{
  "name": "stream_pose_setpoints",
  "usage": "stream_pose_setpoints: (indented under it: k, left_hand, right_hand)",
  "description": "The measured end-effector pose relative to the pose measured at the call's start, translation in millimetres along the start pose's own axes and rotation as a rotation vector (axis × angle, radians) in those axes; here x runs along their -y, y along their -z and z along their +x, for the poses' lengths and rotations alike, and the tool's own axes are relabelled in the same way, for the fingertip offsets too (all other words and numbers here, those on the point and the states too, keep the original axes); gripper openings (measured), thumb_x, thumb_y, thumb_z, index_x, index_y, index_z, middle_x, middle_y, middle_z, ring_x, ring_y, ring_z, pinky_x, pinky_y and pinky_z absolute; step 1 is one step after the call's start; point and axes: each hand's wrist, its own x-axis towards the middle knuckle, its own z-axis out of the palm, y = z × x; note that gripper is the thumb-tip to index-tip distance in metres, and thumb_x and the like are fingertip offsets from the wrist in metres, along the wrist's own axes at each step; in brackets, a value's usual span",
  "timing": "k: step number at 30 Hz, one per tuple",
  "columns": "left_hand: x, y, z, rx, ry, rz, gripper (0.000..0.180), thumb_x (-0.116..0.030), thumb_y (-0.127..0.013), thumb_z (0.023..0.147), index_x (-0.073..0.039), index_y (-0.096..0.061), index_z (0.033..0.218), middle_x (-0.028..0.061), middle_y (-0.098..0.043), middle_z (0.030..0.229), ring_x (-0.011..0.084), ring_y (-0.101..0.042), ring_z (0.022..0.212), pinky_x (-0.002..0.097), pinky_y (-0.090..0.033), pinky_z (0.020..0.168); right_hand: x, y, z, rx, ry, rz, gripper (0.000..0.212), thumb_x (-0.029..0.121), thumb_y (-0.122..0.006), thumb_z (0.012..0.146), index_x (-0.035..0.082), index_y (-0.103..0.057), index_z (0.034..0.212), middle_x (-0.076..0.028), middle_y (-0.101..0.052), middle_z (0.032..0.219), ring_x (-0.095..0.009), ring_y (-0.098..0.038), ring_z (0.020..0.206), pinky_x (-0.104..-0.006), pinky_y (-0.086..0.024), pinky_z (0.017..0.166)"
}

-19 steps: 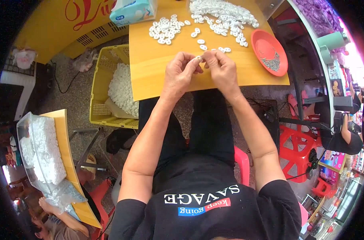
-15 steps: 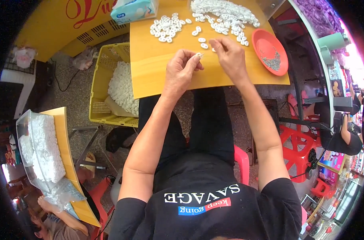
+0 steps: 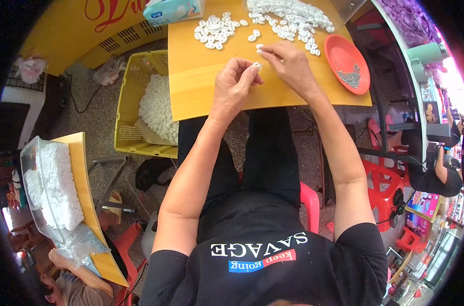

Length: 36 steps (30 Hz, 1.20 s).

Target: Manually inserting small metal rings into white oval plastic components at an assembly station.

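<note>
My left hand (image 3: 232, 89) is raised over the front of the table (image 3: 191, 92). Its thumb and forefinger pinch a small white oval plastic piece (image 3: 257, 65). To the right, my right hand (image 3: 293, 69) reaches down with thumb and forefinger closed at the edge of another white oval piece (image 3: 259, 51), partly covered by the fingertips. Just beyond them lies one more loose piece (image 3: 260, 46). Farther back are a small pile of two-holed white ovals (image 3: 214, 31) and a larger heap (image 3: 293, 18). A red oval dish (image 3: 331, 48) on the right holds small metal pins (image 3: 350, 78).
A tissue pack (image 3: 173, 11) lies at the table's far left. Below, a yellow crate (image 3: 120, 112) contains many white pieces. Another person's arm (image 3: 86, 275) is by a side table (image 3: 84, 178) with a clear bin (image 3: 32, 145). Red stools (image 3: 382, 188) stand at right.
My right hand has moved left and away from me, its fingertips now down at a loose white oval. My left hand keeps its piece. The view has shifted slightly.
</note>
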Motion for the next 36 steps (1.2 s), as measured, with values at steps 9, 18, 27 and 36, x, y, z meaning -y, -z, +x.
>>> stream_pose_setpoints:
  k: [9,18,27,36]
  left_hand:
    - [2.1,1.9,4.9,0.004,-0.047,-0.189,0.012,-0.010,-0.057,0.096,0.000,-0.055,0.102,0.0099,-0.066,0.103,0.0125,-0.061,0.093,0.0268,-0.051,0.082]
    - [1.6,2.3,3.6,0.006,-0.041,-0.181,0.013,-0.011,-0.058,0.095,0.001,-0.055,0.101,0.0099,-0.066,0.102,0.0131,-0.061,0.093,0.0279,-0.051,0.083]
    - [-0.3,2.9,2.1,0.041,0.019,-0.169,0.013,-0.011,-0.059,0.094,0.001,-0.057,0.097,0.0087,-0.067,0.090,0.0127,-0.063,0.084,0.0264,-0.051,0.079]
    - [-0.4,3.2,1.7,0.041,0.009,-0.139,0.013,-0.011,-0.060,0.094,0.001,-0.058,0.094,0.0075,-0.067,0.086,0.0120,-0.062,0.081,0.0252,-0.050,0.077]
  right_hand:
    - [22.2,5.8,-24.1,0.073,-0.555,0.783,0.022,0.016,-0.064,0.091,0.001,-0.068,0.107,-0.002,-0.067,0.084,-0.009,-0.056,0.070,-0.0232,-0.047,0.064]
    - [35.3,-5.1,-29.5,-0.108,-0.611,0.856,0.022,0.016,-0.063,0.091,0.001,-0.068,0.106,-0.003,-0.069,0.090,-0.006,-0.060,0.078,-0.0213,-0.049,0.067]
    - [36.7,4.6,-21.8,-0.180,-0.574,0.980,0.023,0.015,-0.060,0.094,0.001,-0.066,0.110,-0.001,-0.067,0.090,-0.005,-0.058,0.074,-0.0216,-0.050,0.069]
    - [38.9,6.3,-22.2,-0.125,-0.493,0.817,0.021,0.014,-0.064,0.092,-0.001,-0.066,0.106,-0.001,-0.065,0.088,-0.006,-0.057,0.074,-0.0214,-0.050,0.068]
